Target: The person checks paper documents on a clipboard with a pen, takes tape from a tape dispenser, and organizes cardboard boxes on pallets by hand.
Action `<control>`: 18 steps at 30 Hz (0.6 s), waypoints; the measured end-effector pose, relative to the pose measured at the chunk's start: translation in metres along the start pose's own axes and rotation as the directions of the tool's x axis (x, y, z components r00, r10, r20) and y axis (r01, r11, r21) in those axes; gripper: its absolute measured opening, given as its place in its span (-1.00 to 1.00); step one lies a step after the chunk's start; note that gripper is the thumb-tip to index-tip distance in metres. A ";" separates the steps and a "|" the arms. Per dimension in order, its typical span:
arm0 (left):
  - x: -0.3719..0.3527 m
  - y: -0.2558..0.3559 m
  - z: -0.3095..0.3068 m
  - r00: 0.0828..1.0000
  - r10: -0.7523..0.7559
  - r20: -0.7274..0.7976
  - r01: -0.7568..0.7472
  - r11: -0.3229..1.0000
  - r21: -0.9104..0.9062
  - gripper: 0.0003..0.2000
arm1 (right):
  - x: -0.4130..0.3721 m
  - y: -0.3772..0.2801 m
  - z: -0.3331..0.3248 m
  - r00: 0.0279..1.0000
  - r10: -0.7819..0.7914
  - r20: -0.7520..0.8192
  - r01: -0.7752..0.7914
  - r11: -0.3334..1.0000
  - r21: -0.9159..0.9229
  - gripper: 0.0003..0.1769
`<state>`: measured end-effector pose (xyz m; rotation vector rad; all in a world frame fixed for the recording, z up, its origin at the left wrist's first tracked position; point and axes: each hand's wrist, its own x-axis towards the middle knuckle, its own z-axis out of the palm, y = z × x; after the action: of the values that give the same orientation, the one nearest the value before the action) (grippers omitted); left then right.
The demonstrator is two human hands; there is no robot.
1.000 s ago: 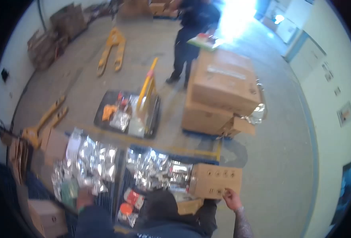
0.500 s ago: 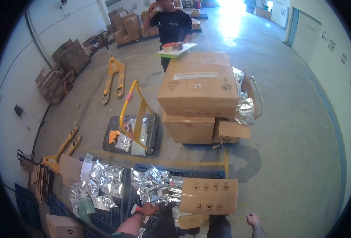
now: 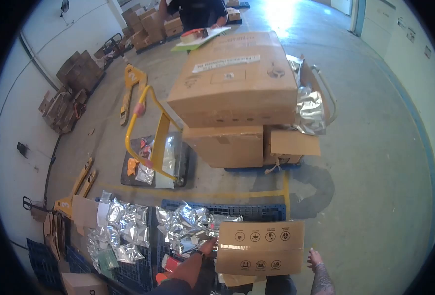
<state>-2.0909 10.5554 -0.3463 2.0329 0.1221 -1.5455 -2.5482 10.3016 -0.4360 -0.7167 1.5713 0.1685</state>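
Just left of a brown carton (image 3: 261, 248) printed with black symbols, my left hand (image 3: 208, 247) reaches in among silver foil packets (image 3: 183, 226) on a blue pallet; its fingers are too small and partly hidden to read. My right hand (image 3: 314, 258) is off the carton's right side, over the floor, with its fingers curled and nothing clearly visible in them. A red item (image 3: 170, 263) lies beside my left forearm. More foil packets (image 3: 124, 221) are spread on the pallet at the left.
Large stacked cartons (image 3: 232, 88) stand ahead. A yellow-handled trolley (image 3: 161, 132) is left of them, with yellow pallet jacks (image 3: 134, 81) beyond. Behind the cartons a person (image 3: 195, 14) holds a board (image 3: 200, 39). Another carton (image 3: 82, 284) sits at lower left.
My left hand has moved right and up, to the carton's left edge. The view has shifted closer to the stacked cartons, and the red item shows more.
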 end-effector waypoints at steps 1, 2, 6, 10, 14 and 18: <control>-0.010 0.006 0.017 0.978 0.207 0.006 -0.207 0.978 -0.019 -0.42 | 0.009 -0.008 0.006 1.000 0.015 0.009 -0.015 0.999 0.032 -0.23; -0.002 0.003 0.028 0.970 0.244 0.009 -0.243 0.969 -0.048 -0.42 | 0.019 -0.014 0.013 1.000 0.026 0.016 -0.026 0.999 0.025 -0.23; 0.028 -0.013 0.054 0.983 0.180 0.017 -0.177 0.976 -0.125 -0.42 | 0.054 -0.028 0.050 0.967 -0.117 0.228 0.070 0.977 0.202 -0.30; 0.036 -0.019 0.069 0.990 0.142 0.008 -0.139 0.977 -0.165 -0.43 | 0.048 -0.013 0.053 0.920 -0.225 0.322 0.076 0.907 0.415 -0.33; 0.041 -0.026 0.076 0.992 0.127 -0.002 -0.124 0.973 -0.195 -0.43 | 0.036 0.018 0.020 0.959 -0.165 0.231 0.058 0.910 0.410 -0.33; 0.045 -0.026 0.072 0.992 0.125 -0.012 -0.124 0.971 -0.203 -0.43 | 0.026 0.040 -0.011 0.981 -0.139 0.137 0.066 0.898 0.436 -0.33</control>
<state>-2.1478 10.5296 -0.4092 1.8441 0.1432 -1.3969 -2.5784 10.3189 -0.4709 -0.4227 1.3431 -0.1921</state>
